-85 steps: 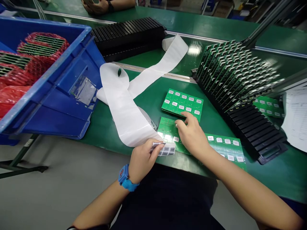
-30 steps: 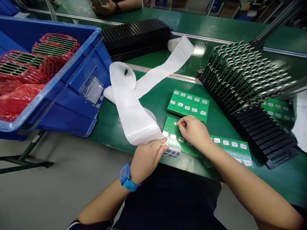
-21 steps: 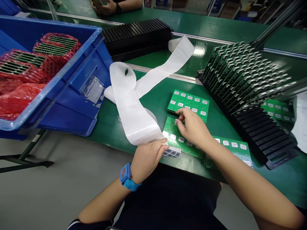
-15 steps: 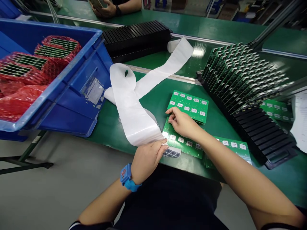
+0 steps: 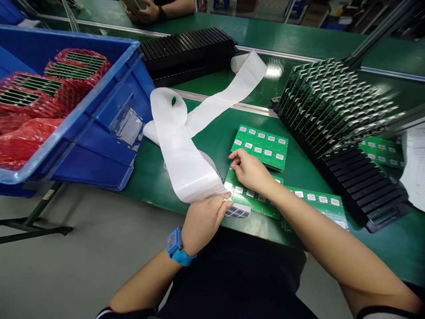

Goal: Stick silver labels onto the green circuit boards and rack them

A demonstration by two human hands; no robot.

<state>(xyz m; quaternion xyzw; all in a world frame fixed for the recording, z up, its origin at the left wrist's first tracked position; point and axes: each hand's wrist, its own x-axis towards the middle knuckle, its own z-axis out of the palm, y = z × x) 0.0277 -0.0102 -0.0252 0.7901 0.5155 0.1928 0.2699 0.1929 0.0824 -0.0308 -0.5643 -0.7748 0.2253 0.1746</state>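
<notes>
My left hand (image 5: pixel 206 218) pinches the end of a long white strip of label backing (image 5: pixel 195 170) near the bench's front edge. Dark-printed labels (image 5: pixel 239 211) show beyond its fingertips. My right hand (image 5: pixel 248 169) is over a green circuit board (image 5: pixel 255 200), its thumb and fingers closed together; whatever is between them, if anything, is too small to make out. Part of that board is covered by the hand. White labels sit in rows on it. Just behind lies a small stack of labelled circuit boards (image 5: pixel 260 146). More labelled boards (image 5: pixel 323 203) lie to the right, partly under my forearm.
A blue bin (image 5: pixel 99 128) at left holds boards in red wrap (image 5: pixel 78 66). A black slotted rack (image 5: pixel 189 53) stands at the back. At right, another black rack (image 5: pixel 365 186) holds several upright boards (image 5: pixel 338 102). Across the bench, a person's hand (image 5: pixel 146 12) holds a phone.
Both hands keep almost the same pose over the strip and the board. The whole view has shifted very slightly.
</notes>
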